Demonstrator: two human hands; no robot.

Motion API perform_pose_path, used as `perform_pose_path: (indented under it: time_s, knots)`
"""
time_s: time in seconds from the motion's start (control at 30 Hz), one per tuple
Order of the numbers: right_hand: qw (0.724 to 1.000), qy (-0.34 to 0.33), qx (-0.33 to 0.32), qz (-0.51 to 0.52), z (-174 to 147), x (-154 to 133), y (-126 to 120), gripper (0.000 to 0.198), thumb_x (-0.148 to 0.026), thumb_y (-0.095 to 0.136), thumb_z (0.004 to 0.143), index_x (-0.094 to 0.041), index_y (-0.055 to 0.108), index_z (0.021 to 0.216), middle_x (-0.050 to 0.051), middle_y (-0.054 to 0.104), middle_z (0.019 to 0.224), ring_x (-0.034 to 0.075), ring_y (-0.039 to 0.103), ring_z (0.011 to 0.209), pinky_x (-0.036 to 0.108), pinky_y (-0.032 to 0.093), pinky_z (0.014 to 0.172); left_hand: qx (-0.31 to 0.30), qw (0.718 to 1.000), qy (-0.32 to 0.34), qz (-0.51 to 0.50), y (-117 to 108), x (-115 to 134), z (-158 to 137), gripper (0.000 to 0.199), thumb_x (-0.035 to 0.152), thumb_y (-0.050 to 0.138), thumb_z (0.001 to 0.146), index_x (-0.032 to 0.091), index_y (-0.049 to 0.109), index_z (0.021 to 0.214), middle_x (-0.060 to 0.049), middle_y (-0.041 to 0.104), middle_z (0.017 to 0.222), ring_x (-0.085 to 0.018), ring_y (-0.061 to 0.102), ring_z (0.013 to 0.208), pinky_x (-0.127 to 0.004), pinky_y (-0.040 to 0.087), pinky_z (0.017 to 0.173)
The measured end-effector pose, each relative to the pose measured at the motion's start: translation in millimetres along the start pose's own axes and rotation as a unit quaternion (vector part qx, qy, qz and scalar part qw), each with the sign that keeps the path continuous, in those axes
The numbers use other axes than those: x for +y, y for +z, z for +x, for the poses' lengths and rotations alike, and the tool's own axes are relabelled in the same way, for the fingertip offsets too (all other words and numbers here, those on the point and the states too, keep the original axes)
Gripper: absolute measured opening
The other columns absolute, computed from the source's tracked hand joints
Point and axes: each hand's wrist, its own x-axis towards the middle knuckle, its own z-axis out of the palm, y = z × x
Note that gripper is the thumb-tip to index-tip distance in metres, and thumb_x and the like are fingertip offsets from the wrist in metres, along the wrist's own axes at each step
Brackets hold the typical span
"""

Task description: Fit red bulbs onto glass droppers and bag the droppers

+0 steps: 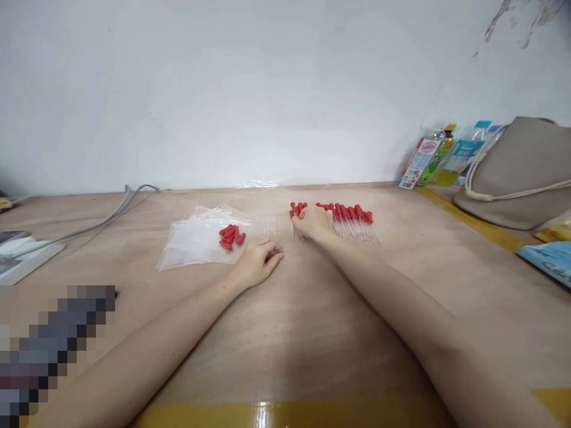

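My right hand (314,223) is over a row of glass droppers (352,227) with red rubber bulbs. Its fingers are closed at the left part of the row, pinched on a dropper that they mostly hide; several red bulbs (300,208) show just beyond the fingertips. My left hand (260,261) rests on the table, loosely curled, with a gap between thumb and fingers and nothing visible in it. Just beyond it lie several bare glass tubes (266,226). To its left, a small heap of loose red rubber bulbs (231,235) sits on clear plastic bags (187,241).
A grey cable (111,213) runs across the left side to a white object (31,258). At the right stand a carton (420,163), bottles (459,157) and a grey-beige bag (517,172); a blue packet (546,258) lies nearer. Yellow tape (196,416) marks the table's front edge.
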Motion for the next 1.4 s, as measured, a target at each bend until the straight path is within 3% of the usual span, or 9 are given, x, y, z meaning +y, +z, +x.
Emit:
perform_pose_path:
  time_s: [0.17, 0.5, 0.6, 0.7, 0.8, 0.9, 1.0, 1.2, 1.4]
  knots:
    - [0.999, -0.003, -0.001, -0.039, 4, -5, 15, 0.025, -0.032, 0.047, 0.077, -0.015, 0.065, 0.078, 0.012, 0.066, 0.075, 0.024, 0.06, 0.077, 0.04, 0.029, 0.078, -0.004, 1.0, -0.003, -0.001, 0, -2, -1, 0.009, 0.021, 0.051, 0.081, 0.017, 0.058, 0.078, -0.001, 0.055, 0.072, -0.012, 0.052, 0.062, -0.025, 0.044, 0.059]
    - [0.997, -0.058, 0.001, -0.042, -6, -12, 16, 0.027, -0.032, 0.042, 0.081, -0.016, 0.063, 0.076, 0.009, 0.066, 0.076, 0.022, 0.059, 0.076, 0.039, 0.024, 0.077, 0.004, 1.0, 0.001, 0.009, 0, 0, 0, 0.009, 0.022, 0.051, 0.081, 0.017, 0.059, 0.079, -0.002, 0.056, 0.075, -0.013, 0.053, 0.065, -0.026, 0.045, 0.063]
    - [0.997, -0.075, 0.002, -0.034, -10, -24, 22, 0.028, -0.035, 0.042, 0.08, -0.017, 0.063, 0.075, 0.008, 0.066, 0.075, 0.021, 0.059, 0.072, 0.039, 0.024, 0.077, 0.093, 0.991, -0.03, 0.087, -4, -1, -1, 0.012, 0.026, 0.054, 0.079, 0.018, 0.061, 0.084, -0.004, 0.054, 0.081, -0.018, 0.052, 0.078, -0.032, 0.044, 0.073]
    - [0.997, -0.067, -0.013, -0.04, -12, -35, 29, 0.031, -0.038, 0.042, 0.08, -0.017, 0.064, 0.075, 0.008, 0.066, 0.074, 0.02, 0.058, 0.07, 0.039, 0.023, 0.079, 0.2, 0.954, -0.118, 0.189, -11, -6, -1, 0.018, 0.029, 0.054, 0.078, 0.019, 0.063, 0.091, -0.008, 0.053, 0.092, -0.025, 0.048, 0.091, -0.04, 0.04, 0.082]
    - [0.997, -0.057, -0.025, -0.049, -13, -40, 30, 0.028, -0.034, 0.043, 0.08, -0.016, 0.064, 0.075, 0.009, 0.066, 0.076, 0.02, 0.058, 0.071, 0.039, 0.023, 0.08, 0.233, 0.919, -0.219, 0.232, -17, -16, 0, 0.029, 0.029, 0.053, 0.078, 0.019, 0.059, 0.104, -0.012, 0.047, 0.113, -0.031, 0.041, 0.108, -0.047, 0.034, 0.09]
    - [0.996, -0.052, -0.035, -0.056, -14, -38, 27, 0.026, -0.029, 0.043, 0.078, -0.014, 0.064, 0.073, 0.011, 0.066, 0.075, 0.02, 0.058, 0.07, 0.038, 0.023, 0.078, 0.193, 0.912, -0.295, 0.21, -20, -29, 1, 0.04, 0.03, 0.049, 0.08, 0.016, 0.052, 0.117, -0.017, 0.037, 0.126, -0.034, 0.032, 0.119, -0.049, 0.029, 0.097]
    - [0.994, -0.072, -0.037, -0.068, -19, -32, 23, 0.026, -0.027, 0.044, 0.079, -0.012, 0.063, 0.072, 0.013, 0.066, 0.073, 0.021, 0.058, 0.068, 0.039, 0.023, 0.079, 0.124, 0.925, -0.318, 0.166, -19, -43, 2, 0.046, 0.03, 0.044, 0.082, 0.01, 0.047, 0.124, -0.02, 0.035, 0.128, -0.033, 0.03, 0.124, -0.045, 0.028, 0.101]
    - [0.985, -0.141, -0.011, -0.097, -40, -19, 16, 0.023, -0.022, 0.042, 0.081, -0.008, 0.06, 0.082, 0.016, 0.065, 0.082, 0.023, 0.057, 0.074, 0.039, 0.024, 0.078, 0.07, 0.955, -0.243, 0.155, -13, -58, 5, 0.04, 0.027, 0.04, 0.083, 0.01, 0.052, 0.117, -0.017, 0.045, 0.12, -0.031, 0.035, 0.121, -0.044, 0.031, 0.101]
    - [0.979, -0.168, 0.044, -0.102, -66, 12, 5, 0.023, -0.023, 0.036, 0.086, -0.011, 0.056, 0.083, 0.013, 0.063, 0.081, 0.022, 0.054, 0.075, 0.036, 0.024, 0.072, 0.073, 0.968, -0.218, 0.1, -9, -54, 13, 0.039, 0.029, 0.04, 0.083, 0.011, 0.053, 0.115, -0.016, 0.049, 0.119, -0.03, 0.037, 0.121, -0.046, 0.031, 0.101]
